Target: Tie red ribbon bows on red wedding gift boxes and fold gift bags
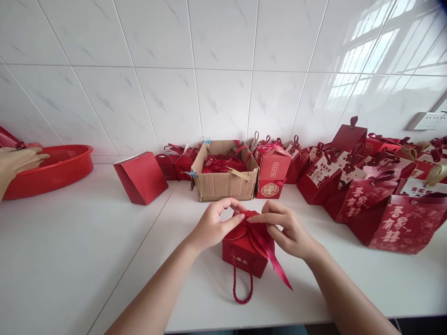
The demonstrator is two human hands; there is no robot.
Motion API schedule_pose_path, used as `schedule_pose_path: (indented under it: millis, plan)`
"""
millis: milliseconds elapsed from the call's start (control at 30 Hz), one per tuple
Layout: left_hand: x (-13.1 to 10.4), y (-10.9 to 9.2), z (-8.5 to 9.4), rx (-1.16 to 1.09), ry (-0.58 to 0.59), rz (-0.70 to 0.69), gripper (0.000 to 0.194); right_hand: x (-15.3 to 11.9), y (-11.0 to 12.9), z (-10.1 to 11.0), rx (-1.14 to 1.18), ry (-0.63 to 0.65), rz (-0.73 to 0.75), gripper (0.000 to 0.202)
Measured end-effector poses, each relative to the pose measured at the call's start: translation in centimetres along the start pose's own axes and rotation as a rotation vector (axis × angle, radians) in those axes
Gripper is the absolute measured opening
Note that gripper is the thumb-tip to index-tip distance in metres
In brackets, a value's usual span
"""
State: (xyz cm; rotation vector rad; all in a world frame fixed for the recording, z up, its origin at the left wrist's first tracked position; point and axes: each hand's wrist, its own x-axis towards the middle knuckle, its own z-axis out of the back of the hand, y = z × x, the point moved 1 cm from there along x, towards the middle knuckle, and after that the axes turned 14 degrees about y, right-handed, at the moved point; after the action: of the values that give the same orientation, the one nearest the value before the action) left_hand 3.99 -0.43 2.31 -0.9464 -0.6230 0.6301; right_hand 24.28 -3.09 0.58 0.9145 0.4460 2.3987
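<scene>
A red gift box (246, 253) stands on the table in front of me, its top petal flaps folded over one another. A shiny red ribbon (275, 265) crosses the top, and one tail hangs down the right side. At the knot, my right hand (288, 228) pinches the ribbon with its fingertips. On the other side, my left hand (214, 223) curves over the box top, thumb and forefinger closed at the ribbon; the exact hold is partly hidden. A twisted red cord handle (242, 300) droops from the box's front onto the table.
Behind the box sits a cardboard carton (226, 186) of red ribbons, with stacked boxes (274, 163) beside it. Many red gift bags (401, 228) crowd the right. A plain red box (143, 179) is left. Another person's hand (21, 165) reaches over a red basin (63, 170).
</scene>
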Motion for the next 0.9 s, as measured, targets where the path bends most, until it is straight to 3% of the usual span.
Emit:
schedule_pose_path:
  millis: [200,333,500,900]
  plan:
    - [-0.4,0.0,1.1,0.190,0.000,0.071,0.018,0.0,0.0,0.2,0.013,0.090,0.010,0.048]
    - [-0.4,-0.2,0.9,0.252,0.101,0.030,0.012,0.1,0.2,0.1,-0.017,0.056,0.021,0.047]
    - [-0.4,-0.5,0.7,0.278,0.077,-0.029,0.001,0.3,0.3,-0.1,0.002,0.059,-0.015,0.046]
    - [-0.3,-0.2,0.0,0.274,0.088,-0.018,0.005,0.5,0.3,-0.2,0.010,-0.002,-0.016,0.039]
